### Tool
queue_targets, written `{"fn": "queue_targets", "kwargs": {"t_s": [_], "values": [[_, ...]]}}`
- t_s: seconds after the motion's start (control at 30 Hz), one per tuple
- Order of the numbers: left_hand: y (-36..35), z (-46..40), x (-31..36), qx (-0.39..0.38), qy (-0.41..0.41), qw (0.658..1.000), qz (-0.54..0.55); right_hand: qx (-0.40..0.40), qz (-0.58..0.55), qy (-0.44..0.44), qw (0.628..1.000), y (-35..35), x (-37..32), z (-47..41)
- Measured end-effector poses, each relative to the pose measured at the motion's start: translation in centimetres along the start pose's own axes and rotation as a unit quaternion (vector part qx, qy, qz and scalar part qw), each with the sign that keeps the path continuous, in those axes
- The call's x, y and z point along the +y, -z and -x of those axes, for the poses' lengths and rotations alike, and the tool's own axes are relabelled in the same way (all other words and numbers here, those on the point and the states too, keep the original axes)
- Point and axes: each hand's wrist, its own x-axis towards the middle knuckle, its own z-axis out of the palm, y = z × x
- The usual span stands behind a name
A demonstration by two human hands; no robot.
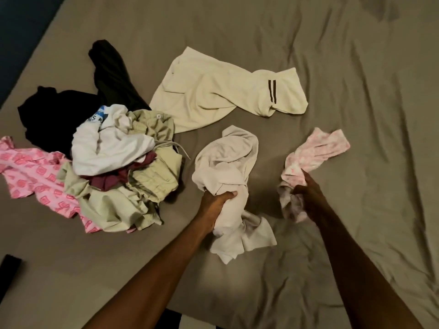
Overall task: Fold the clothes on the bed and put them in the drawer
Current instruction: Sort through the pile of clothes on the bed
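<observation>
My left hand (pixel 217 205) grips a crumpled pale beige garment (pixel 228 167) that lies bunched on the grey bed sheet (pixel 332 67). My right hand (pixel 308 193) holds a small light pink patterned garment (pixel 316 150), which trails up and to the right. A cream garment with two dark stripes (pixel 213 91) lies spread out behind them. To the left sits a heap of clothes (pixel 123 162): white, khaki and maroon pieces on top, a black garment (pixel 71 108) behind, and a pink printed one (pixel 31 172) at the left edge. No drawer is in view.
The sheet is wrinkled on the right side. The bed's left edge runs diagonally past a dark blue surface (pixel 21 24). A black object (pixel 9 264) pokes in at the lower left. A dark gap (pixel 171 317) shows at the bed's near edge.
</observation>
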Motion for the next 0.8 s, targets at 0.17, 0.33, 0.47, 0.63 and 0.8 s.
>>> {"fn": "queue_targets", "kwargs": {"t_s": [0.17, 0.33, 0.47, 0.63, 0.8], "values": [[3.6, 3.5, 6.2, -0.039, -0.115, 0.987, -0.108, -0.156, -0.190, 0.058, 0.968, -8.0, -10.1, 8.1], [14.3, 7.5, 14.0, 0.006, -0.227, 0.954, -0.196, -0.234, -0.214, 0.151, 0.936, -17.9, -17.4, 14.6], [24.8, 4.9, 14.9, 0.182, -0.213, 0.915, -0.290, -0.269, -0.213, 0.091, 0.935, -26.0, -19.1, 15.2], [33.1, 0.6, 9.3, 0.264, 0.024, 0.848, -0.458, -0.249, 0.244, 0.091, 0.933, -39.3, -14.4, 11.9], [35.4, -1.8, 6.2, 0.226, -0.028, 0.858, -0.460, -0.035, 0.342, 0.166, 0.924, -44.4, -13.9, 12.2]]}}
